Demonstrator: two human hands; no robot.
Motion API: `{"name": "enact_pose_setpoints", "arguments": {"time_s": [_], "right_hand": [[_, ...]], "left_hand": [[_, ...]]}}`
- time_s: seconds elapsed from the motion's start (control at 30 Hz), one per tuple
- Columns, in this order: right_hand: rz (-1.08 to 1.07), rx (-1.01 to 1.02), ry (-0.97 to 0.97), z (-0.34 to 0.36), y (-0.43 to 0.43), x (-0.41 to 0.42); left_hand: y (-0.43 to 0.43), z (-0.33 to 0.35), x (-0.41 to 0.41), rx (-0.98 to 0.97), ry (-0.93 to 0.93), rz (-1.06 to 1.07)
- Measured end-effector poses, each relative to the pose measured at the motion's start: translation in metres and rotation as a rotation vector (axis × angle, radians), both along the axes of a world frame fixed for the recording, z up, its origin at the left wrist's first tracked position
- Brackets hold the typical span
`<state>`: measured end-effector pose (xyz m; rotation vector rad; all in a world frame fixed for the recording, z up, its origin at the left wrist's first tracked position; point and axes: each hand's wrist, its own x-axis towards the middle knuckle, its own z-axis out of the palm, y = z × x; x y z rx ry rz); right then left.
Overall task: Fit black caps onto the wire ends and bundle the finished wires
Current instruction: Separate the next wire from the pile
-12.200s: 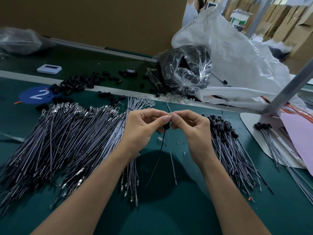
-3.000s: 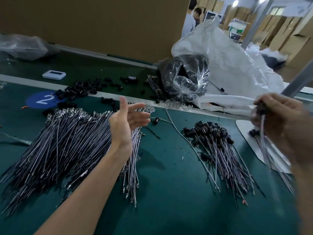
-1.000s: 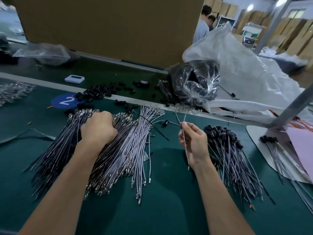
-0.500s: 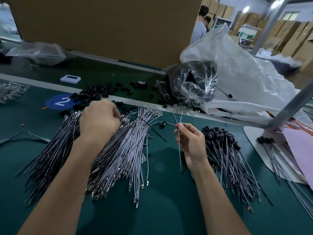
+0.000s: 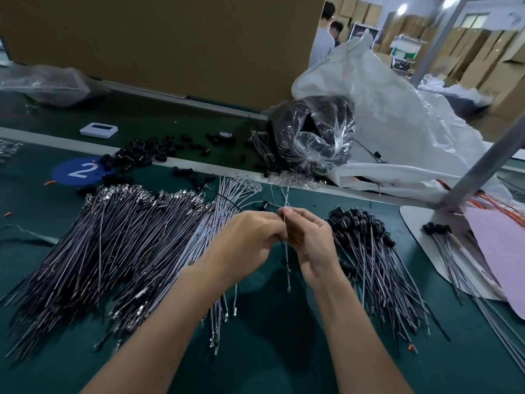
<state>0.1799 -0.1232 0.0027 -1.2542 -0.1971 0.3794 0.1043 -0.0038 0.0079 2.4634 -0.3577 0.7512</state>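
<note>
**Green bench, both hands meeting on thin wires**

Green matting (image 5: 270, 351) covers the bench; over its middle the right hand (image 5: 309, 240) pinches a few thin wires (image 5: 287, 263) between thumb and forefinger, their tops sticking up above the fingers and their tails hanging towards the mat; the left hand (image 5: 250, 237) is curled, its fingertips pressed in at the same spot, though what it grips, if anything, is hidden behind its knuckles; a broad heap of uncapped wires (image 5: 113, 251) lies to the left, a smaller heap of capped wires (image 5: 375, 260) just right of the hands; loose black caps (image 5: 142, 155) are scattered at the far edge beside a blue disc marked 2 (image 5: 81, 170); a clear bag of black parts (image 5: 312, 137) sits beyond.
</note>
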Motion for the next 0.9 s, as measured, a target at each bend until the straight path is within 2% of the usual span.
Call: {"name": "enact_pose_setpoints", "arguments": {"time_s": [0.27,0.33,0.4,0.47,0.57,0.67,0.8,0.9], "right_hand": [[0.037,0.038,0.016,-0.005,0.002,0.002],[-0.017,0.064,0.013,-0.006,0.0,0.004],[-0.13,0.062,-0.041,-0.007,-0.003,0.008],[-0.241,-0.026,-0.15,-0.007,-0.005,0.01],[-0.298,-0.171,-0.29,-0.01,-0.002,0.008],[-0.323,-0.225,-0.351,-0.01,-0.003,0.007],[-0.355,-0.222,-0.356,-0.011,-0.006,0.009],[-0.362,-0.226,-0.358,-0.011,-0.006,0.01]], "left_hand": [[-0.007,-0.001,-0.001,0.096,-0.006,-0.022],[-0.009,0.001,-0.004,0.044,-0.041,-0.003],[-0.008,0.005,-0.003,-0.091,-0.102,0.145],[0.001,0.012,0.011,-0.189,-0.098,0.37],[0.016,0.019,0.05,-0.097,0.195,0.568],[0.018,0.016,0.077,0.048,0.466,0.587],[0.023,0.01,0.09,0.027,0.548,0.564],[0.029,0.011,0.09,-0.17,0.488,0.513]]}}
